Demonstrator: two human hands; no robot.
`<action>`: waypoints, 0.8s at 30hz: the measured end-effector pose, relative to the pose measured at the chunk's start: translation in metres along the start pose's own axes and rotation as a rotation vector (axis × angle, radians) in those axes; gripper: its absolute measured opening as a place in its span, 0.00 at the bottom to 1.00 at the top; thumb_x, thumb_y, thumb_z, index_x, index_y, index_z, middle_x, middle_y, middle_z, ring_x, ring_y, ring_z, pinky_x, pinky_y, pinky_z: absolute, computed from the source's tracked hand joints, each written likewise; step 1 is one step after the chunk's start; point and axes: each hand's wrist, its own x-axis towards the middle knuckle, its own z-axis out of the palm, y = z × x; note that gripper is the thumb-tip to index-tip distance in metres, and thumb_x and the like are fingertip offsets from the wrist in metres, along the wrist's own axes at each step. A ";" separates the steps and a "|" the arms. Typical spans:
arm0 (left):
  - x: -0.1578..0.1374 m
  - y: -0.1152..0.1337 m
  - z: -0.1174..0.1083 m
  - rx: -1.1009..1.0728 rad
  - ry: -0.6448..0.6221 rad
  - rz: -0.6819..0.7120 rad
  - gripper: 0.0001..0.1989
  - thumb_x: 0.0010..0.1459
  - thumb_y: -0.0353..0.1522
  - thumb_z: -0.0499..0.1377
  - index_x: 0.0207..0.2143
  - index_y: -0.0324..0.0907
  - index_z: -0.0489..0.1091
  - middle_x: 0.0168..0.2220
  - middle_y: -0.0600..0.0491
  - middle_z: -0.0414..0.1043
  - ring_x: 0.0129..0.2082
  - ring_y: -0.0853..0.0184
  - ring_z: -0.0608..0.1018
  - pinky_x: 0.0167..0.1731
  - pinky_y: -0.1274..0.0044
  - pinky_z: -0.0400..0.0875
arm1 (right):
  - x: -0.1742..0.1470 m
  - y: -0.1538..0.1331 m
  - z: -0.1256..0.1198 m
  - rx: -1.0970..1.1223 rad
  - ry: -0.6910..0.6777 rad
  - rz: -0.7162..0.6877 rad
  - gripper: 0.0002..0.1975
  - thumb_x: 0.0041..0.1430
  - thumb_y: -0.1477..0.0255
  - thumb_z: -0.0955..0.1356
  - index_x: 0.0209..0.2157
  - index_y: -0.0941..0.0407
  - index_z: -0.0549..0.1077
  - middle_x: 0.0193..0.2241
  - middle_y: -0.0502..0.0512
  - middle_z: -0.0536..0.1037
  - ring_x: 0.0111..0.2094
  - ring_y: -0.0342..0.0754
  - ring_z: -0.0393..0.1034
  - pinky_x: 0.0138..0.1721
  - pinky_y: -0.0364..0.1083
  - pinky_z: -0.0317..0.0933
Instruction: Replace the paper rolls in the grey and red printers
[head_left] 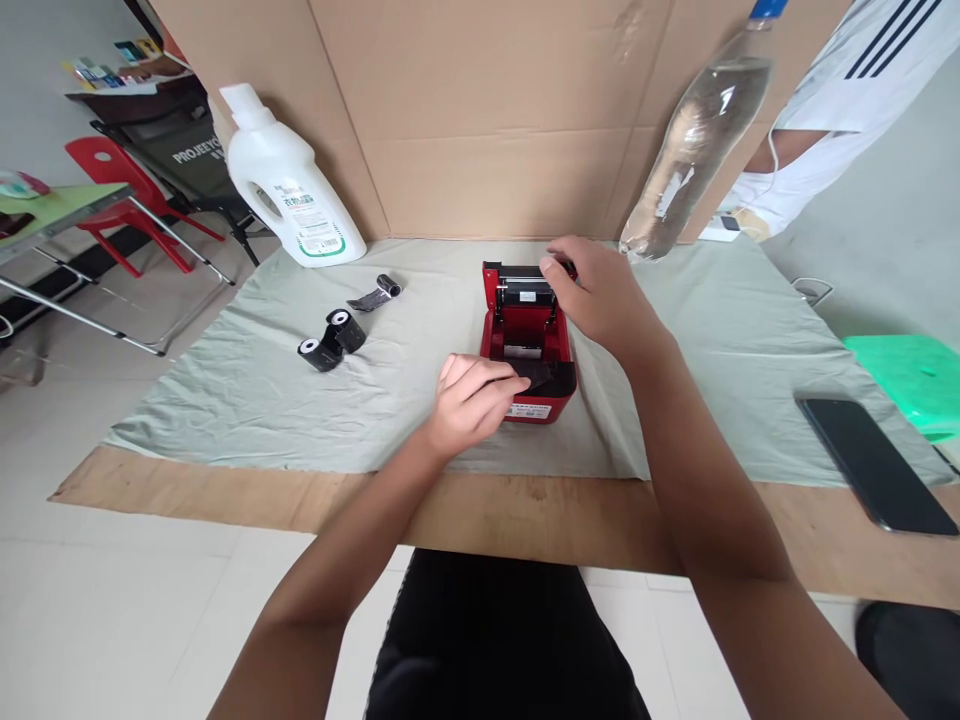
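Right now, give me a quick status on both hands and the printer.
Left hand on black front flap of small red printer. Right hand gripping its raised rear lid. Black ribbon rolls lying apart, left.

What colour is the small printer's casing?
Red printer, with a black front part; head view.

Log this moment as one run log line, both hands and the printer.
left hand: on black front part of red printer | right hand: on its open lid | black rolls: on cloth, left
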 end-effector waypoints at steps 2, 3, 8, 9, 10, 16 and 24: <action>0.002 0.002 -0.001 0.006 0.023 0.021 0.12 0.68 0.26 0.56 0.47 0.48 0.74 0.38 0.53 0.79 0.35 0.67 0.77 0.39 0.71 0.66 | -0.003 -0.002 -0.005 0.028 -0.004 -0.002 0.17 0.75 0.63 0.58 0.46 0.56 0.74 0.36 0.57 0.78 0.43 0.53 0.71 0.48 0.51 0.59; 0.003 0.003 -0.001 0.008 0.028 0.023 0.12 0.68 0.25 0.56 0.47 0.48 0.74 0.38 0.54 0.79 0.35 0.68 0.77 0.39 0.72 0.66 | -0.005 -0.004 -0.009 0.035 -0.013 -0.001 0.18 0.76 0.62 0.57 0.43 0.55 0.74 0.33 0.56 0.77 0.40 0.53 0.70 0.46 0.51 0.59; 0.005 0.006 -0.002 -0.021 0.073 -0.018 0.12 0.68 0.26 0.59 0.50 0.48 0.73 0.39 0.55 0.81 0.35 0.69 0.78 0.39 0.72 0.69 | -0.019 -0.016 -0.027 0.033 -0.220 -0.005 0.25 0.75 0.57 0.57 0.27 0.54 0.67 0.24 0.54 0.71 0.31 0.51 0.67 0.38 0.49 0.57; 0.005 0.005 -0.002 -0.036 0.089 -0.019 0.12 0.67 0.26 0.60 0.51 0.48 0.72 0.39 0.54 0.81 0.36 0.69 0.79 0.39 0.72 0.70 | -0.022 -0.019 -0.027 0.017 -0.282 0.014 0.25 0.75 0.56 0.57 0.25 0.53 0.65 0.23 0.53 0.70 0.30 0.50 0.66 0.37 0.49 0.56; 0.006 0.005 -0.002 -0.051 0.102 -0.013 0.13 0.67 0.26 0.60 0.52 0.48 0.71 0.40 0.54 0.81 0.36 0.68 0.79 0.39 0.73 0.72 | -0.024 -0.021 -0.028 -0.003 -0.336 0.038 0.26 0.75 0.56 0.57 0.24 0.53 0.63 0.22 0.53 0.69 0.29 0.50 0.65 0.36 0.49 0.55; 0.009 -0.007 -0.003 -0.108 0.236 -0.221 0.19 0.68 0.33 0.60 0.60 0.48 0.64 0.49 0.49 0.77 0.46 0.65 0.81 0.44 0.70 0.78 | -0.029 -0.026 -0.030 -0.024 -0.437 0.114 0.26 0.74 0.53 0.56 0.24 0.53 0.58 0.25 0.52 0.71 0.29 0.49 0.65 0.33 0.48 0.53; 0.003 -0.026 0.006 -0.347 -0.094 -0.611 0.11 0.67 0.38 0.60 0.48 0.44 0.76 0.57 0.46 0.74 0.60 0.58 0.74 0.64 0.61 0.67 | -0.032 -0.033 -0.033 0.029 -0.432 0.146 0.29 0.74 0.49 0.53 0.25 0.54 0.59 0.28 0.54 0.74 0.34 0.52 0.70 0.36 0.49 0.57</action>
